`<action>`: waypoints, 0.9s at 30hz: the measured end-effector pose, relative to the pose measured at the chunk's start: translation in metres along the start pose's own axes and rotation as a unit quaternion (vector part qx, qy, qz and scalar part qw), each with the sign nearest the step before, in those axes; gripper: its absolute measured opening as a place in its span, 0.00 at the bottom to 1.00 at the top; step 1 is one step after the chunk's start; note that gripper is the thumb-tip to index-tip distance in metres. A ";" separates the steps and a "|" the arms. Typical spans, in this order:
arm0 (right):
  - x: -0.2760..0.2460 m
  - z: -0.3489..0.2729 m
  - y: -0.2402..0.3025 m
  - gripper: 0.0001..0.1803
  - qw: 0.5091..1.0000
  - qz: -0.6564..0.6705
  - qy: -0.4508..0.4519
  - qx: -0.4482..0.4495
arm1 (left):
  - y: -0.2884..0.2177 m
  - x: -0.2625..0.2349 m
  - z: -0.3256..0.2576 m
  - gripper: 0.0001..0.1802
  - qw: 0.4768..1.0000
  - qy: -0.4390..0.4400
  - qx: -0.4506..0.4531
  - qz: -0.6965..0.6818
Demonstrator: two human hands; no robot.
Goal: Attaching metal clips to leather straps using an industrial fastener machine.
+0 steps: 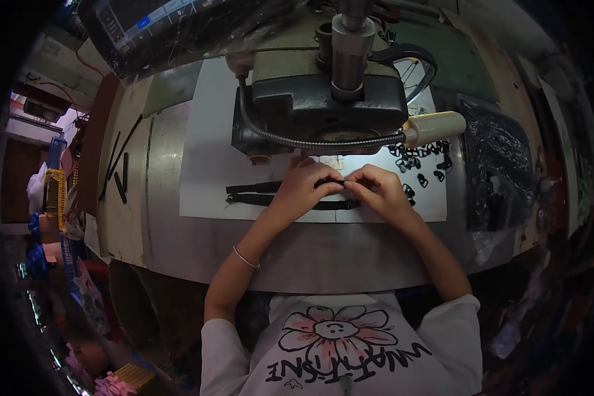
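Observation:
Below the head of a sewing machine (pixel 320 102), my left hand (pixel 301 190) is closed in a pinch on a black webbing strap (pixel 251 188). The strap's tail runs out to the left across the white sheet. My right hand (pixel 381 193) pinches the same strap at its right end, fingertips almost meeting those of my left hand. What exactly lies between the fingertips is too small to tell. A second black strap (pixel 254 198) rests on the sheet just nearer to me, passing partly beneath my left hand.
Small black buckles (pixel 412 160) lie scattered right of the machine. A lamp with a cream handle (pixel 435 129) juts out on a bendable metal neck. Farther right is a clear plastic bag (pixel 498 171) with dark contents. Black strips (pixel 121 178) lie at left, and a screen (pixel 155 26) stands behind.

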State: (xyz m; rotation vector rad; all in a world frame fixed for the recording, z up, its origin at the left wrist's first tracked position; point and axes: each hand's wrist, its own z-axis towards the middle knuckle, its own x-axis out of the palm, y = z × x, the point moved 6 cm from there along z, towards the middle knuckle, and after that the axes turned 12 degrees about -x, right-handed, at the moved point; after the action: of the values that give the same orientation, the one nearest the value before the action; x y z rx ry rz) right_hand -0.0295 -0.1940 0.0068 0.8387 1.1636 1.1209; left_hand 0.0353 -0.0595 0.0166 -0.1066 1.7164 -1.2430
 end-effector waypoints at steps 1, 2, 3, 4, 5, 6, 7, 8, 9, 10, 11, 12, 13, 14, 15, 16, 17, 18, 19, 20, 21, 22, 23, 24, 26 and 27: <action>-0.001 0.003 -0.005 0.07 1.000 0.006 -0.007 0.001 | -0.001 0.000 0.001 0.10 1.000 0.002 0.001 0.000; -0.002 0.007 -0.010 0.08 1.000 0.013 -0.014 0.002 | -0.002 -0.002 0.002 0.12 1.000 0.005 -0.006 -0.002; -0.002 0.013 -0.017 0.08 0.998 0.040 -0.015 0.040 | -0.001 -0.004 0.004 0.14 1.000 0.008 -0.015 -0.004; -0.003 0.019 -0.021 0.08 0.995 0.060 -0.012 0.079 | -0.001 -0.009 0.002 0.16 0.993 -0.086 0.064 0.057; -0.004 0.025 -0.026 0.09 0.990 0.080 -0.008 0.118 | 0.003 -0.009 0.001 0.16 0.986 -0.114 0.092 0.081; -0.005 0.031 -0.034 0.10 0.984 0.125 -0.027 0.121 | 0.004 -0.010 0.001 0.16 0.977 -0.141 0.120 0.103; -0.007 0.036 -0.040 0.09 0.985 0.114 -0.017 0.127 | 0.006 -0.008 0.002 0.16 0.962 -0.159 0.153 0.161; -0.009 0.040 -0.043 0.08 0.986 0.103 -0.006 0.133 | 0.010 -0.005 0.003 0.16 0.962 -0.159 0.153 0.162; -0.010 0.047 -0.036 0.06 0.985 0.121 -0.059 0.110 | 0.013 -0.003 0.002 0.15 0.950 -0.177 0.166 0.194; -0.011 0.051 -0.031 0.06 0.983 0.084 -0.033 0.157 | 0.014 -0.002 0.001 0.14 0.938 -0.194 0.177 0.227; -0.010 0.053 -0.029 0.06 0.978 0.046 -0.006 0.204 | 0.014 -0.003 -0.001 0.13 0.925 -0.204 0.200 0.251; -0.012 0.056 -0.025 0.06 0.981 0.039 -0.037 0.185 | 0.015 -0.002 0.000 0.13 0.925 -0.202 0.201 0.250; -0.012 0.056 -0.032 0.06 0.981 0.039 -0.038 0.186 | 0.016 -0.001 0.000 0.12 0.916 -0.211 0.211 0.267; -0.012 0.057 -0.041 0.07 0.986 -0.002 -0.030 0.163 | 0.016 0.000 0.000 0.12 0.907 -0.220 0.221 0.284; -0.012 0.060 -0.045 0.07 0.989 -0.042 -0.023 0.139 | 0.015 0.000 0.001 0.12 0.907 -0.219 0.222 0.282; -0.015 0.058 -0.051 0.10 0.983 -0.085 -0.016 0.162 | 0.014 -0.001 0.002 0.12 0.908 -0.229 0.227 0.269; -0.015 0.056 -0.054 0.10 0.983 -0.086 -0.017 0.162 | 0.012 -0.003 0.002 0.12 0.908 -0.238 0.232 0.255; -0.017 0.054 -0.052 0.11 0.981 -0.116 -0.032 0.154 | 0.012 -0.003 0.002 0.12 0.908 -0.238 0.231 0.254; -0.019 0.053 -0.050 0.12 0.978 -0.145 -0.047 0.146 | 0.013 -0.003 0.003 0.12 0.911 -0.234 0.226 0.254; -0.018 0.053 -0.053 0.12 0.977 -0.145 -0.046 0.146 | 0.013 -0.003 0.004 0.13 0.913 -0.230 0.222 0.254; -0.019 0.051 -0.057 0.13 0.976 -0.157 -0.046 0.147 | 0.013 -0.002 0.004 0.13 0.913 -0.230 0.221 0.253; -0.019 0.050 -0.059 0.14 0.974 -0.168 -0.046 0.148 | 0.013 -0.002 0.004 0.13 0.912 -0.228 0.225 0.256; -0.019 0.049 -0.060 0.14 0.973 -0.168 -0.045 0.148 | 0.012 -0.001 0.004 0.13 0.911 -0.227 0.229 0.258; -0.019 0.049 -0.056 0.14 0.971 -0.182 -0.051 0.148 | 0.013 -0.001 0.004 0.13 0.911 -0.227 0.228 0.258; -0.017 0.049 -0.045 0.14 0.968 -0.195 -0.056 0.147 | 0.012 -0.001 0.004 0.14 0.908 -0.222 0.238 0.262; -0.018 0.049 -0.032 0.14 0.962 -0.233 -0.061 0.131 | 0.012 -0.001 0.004 0.14 0.909 -0.222 0.238 0.262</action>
State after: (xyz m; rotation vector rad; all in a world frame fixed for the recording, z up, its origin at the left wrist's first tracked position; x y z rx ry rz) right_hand 0.0249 -0.2177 -0.0072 0.7666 1.3354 0.5277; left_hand 0.0445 -0.0559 0.0080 0.3234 0.9259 -1.0840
